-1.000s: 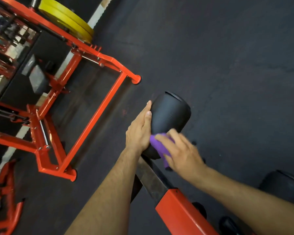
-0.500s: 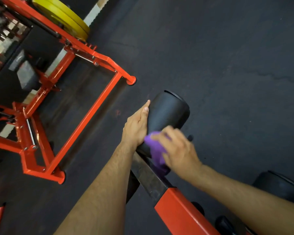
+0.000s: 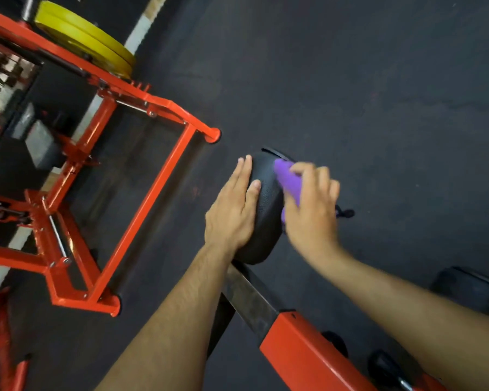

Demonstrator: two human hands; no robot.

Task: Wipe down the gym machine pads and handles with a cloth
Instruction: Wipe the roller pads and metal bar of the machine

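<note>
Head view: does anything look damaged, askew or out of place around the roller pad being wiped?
Nothing stands out. The left hand rests flat on the black roller pad while the right hand holds the purple cloth against it. The pad shows no tears.

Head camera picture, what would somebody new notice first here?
Centre frame, a right hand presses a purple cloth onto a black roller pad, and the left hand lies flat on the pad's other side. At left, an orange machine frame carries yellow weight plates.
</note>
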